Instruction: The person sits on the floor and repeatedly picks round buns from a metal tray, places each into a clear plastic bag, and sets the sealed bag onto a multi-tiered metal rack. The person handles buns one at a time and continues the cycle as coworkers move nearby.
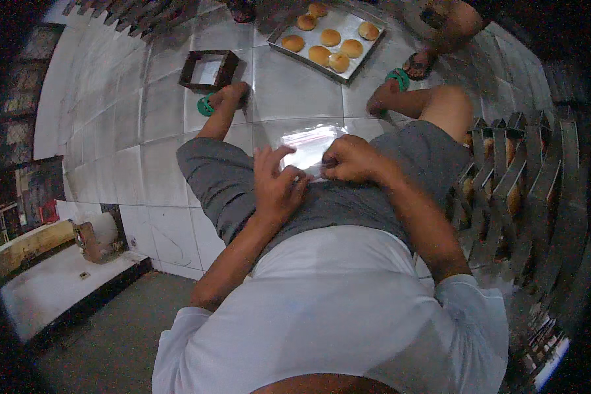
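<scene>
A clear plastic bag or sheet lies over my lap and shines in the light. At its right side my right hand has its fingers closed on the plastic. My left hand is at its left edge, fingers curled; whether it pinches the plastic cannot be made out. Beyond my lap, a metal baking tray on the floor holds several round golden buns.
A dark, rectangular open box or frame stands by my left foot. Stacked metal trays with buns rise at the right. Another person's leg and foot are near the baking tray. A low ledge runs at the left.
</scene>
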The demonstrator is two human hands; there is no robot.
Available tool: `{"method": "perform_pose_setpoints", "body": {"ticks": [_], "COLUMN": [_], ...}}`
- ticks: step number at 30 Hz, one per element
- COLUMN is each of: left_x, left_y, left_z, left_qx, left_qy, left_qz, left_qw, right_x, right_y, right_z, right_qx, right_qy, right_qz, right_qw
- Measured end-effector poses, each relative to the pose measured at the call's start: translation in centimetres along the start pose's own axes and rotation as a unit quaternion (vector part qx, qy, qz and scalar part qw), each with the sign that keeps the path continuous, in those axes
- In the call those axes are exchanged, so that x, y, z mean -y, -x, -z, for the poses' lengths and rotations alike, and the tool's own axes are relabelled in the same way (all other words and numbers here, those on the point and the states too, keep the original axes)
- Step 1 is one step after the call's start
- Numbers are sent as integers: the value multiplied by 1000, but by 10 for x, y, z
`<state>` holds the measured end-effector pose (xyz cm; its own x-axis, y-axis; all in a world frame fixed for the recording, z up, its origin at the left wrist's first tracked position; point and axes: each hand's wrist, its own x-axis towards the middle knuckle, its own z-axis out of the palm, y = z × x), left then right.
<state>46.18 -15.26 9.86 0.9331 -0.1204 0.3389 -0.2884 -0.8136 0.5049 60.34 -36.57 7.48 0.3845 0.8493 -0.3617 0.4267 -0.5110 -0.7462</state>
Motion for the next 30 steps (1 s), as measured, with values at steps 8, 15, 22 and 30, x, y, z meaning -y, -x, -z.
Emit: {"method": "perform_pose_setpoints", "body": {"ticks": [8,15,22,30], "left_x": [-18,182,237,234], "left_y": [-76,-107,-117,-151], "left_z": [-23,-37,-87,-83], "left_qx": [-51,-216,-58,78], "left_qy": [677,617,242,579], "left_qz": [507,399,453,598], "left_qw": [531,643,856,548], "right_x": [50,-85,-377,-394], "right_y": [-14,-117,-282,-397], "right_z": [31,124,147,158], "right_qx": [-351,-218,-162,-161], "right_qy": [-443,-24,35,103], "right_qz": [-47,-25,-169,-158], "right_qw": [824,975,972,969]}}
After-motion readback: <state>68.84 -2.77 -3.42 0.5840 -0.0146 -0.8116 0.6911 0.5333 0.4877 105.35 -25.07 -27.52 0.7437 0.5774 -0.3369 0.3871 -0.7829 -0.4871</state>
